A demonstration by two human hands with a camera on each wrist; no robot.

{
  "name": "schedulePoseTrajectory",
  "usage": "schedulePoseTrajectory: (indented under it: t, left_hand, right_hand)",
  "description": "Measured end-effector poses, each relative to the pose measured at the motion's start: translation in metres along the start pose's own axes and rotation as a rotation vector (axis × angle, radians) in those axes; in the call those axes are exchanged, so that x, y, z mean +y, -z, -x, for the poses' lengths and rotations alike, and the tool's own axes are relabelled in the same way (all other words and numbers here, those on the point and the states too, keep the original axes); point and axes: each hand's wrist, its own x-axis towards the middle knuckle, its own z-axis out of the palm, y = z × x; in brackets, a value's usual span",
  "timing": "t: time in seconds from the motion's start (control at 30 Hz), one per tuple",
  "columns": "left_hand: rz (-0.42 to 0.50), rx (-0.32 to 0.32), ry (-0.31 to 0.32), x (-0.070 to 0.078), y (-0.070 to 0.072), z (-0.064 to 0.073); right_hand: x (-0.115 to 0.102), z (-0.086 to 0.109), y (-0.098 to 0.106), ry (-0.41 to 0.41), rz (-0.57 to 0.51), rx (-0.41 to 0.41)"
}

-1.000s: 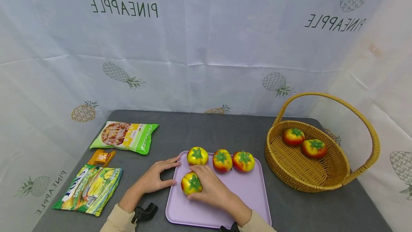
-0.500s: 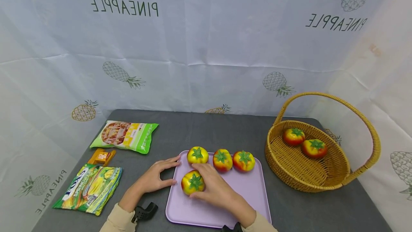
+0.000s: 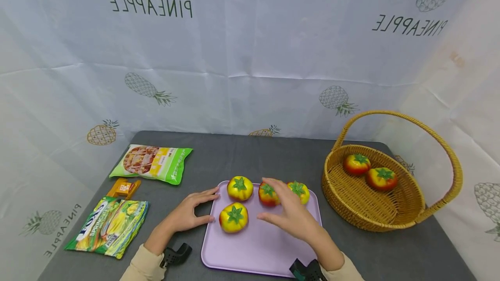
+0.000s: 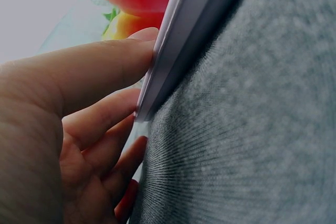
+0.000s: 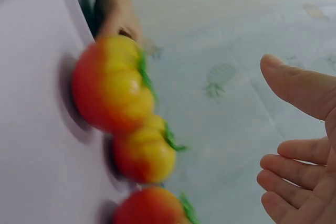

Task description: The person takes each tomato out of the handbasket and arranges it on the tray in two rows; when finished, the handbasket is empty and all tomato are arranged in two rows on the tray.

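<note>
My left hand (image 3: 191,215) rests at the left edge of the lilac tray (image 3: 258,253); in the left wrist view its thumb and index finger touch the tray's rim (image 4: 164,51). A tomato-like fruit (image 3: 233,217), yellow and red with a green star-shaped top, sits on the tray near that hand. Another such fruit (image 3: 240,188) stands behind it. Over the tray's right half hovers my right hand (image 3: 293,214), fingers spread and holding nothing. It partly hides two more of these fruits, one (image 3: 268,195) at the back middle and one (image 3: 300,191) near the back right corner.
A wicker basket (image 3: 332,194) with a tall handle stands right of the tray, two similar fruits (image 3: 356,165) inside. At the left lie a green food bag (image 3: 150,162), a small orange packet (image 3: 124,188) and a green-yellow packet (image 3: 111,224). Behind hangs a pineapple-print cloth (image 3: 250,55).
My right hand has let go of the front-left fruit and moved right, away from it. That fruit stays on the tray. The left hand has not moved.
</note>
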Motion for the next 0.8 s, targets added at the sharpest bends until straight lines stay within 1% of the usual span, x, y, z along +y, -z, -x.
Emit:
schedulePoseTrajectory:
  t: [0.13,0.33,0.53,0.8]
  left_hand:
    - [-0.001,-0.002,-0.008,0.000,0.000,0.000]
    - [0.004,-0.001,-0.016,0.000,0.000,0.000]
    - [0.009,-0.001,-0.017,-0.001,-0.001,0.000]
    - [0.015,-0.006,-0.001,-0.001,-0.001,0.000]
  right_hand:
    - [0.009,0.002,0.023,-0.004,0.051,0.080]
    - [0.027,0.005,0.060,-0.049,0.098,0.155]
    - [0.046,0.009,0.097,-0.160,0.145,0.189]
    - [0.077,0.012,0.145,-0.289,0.162,0.205]
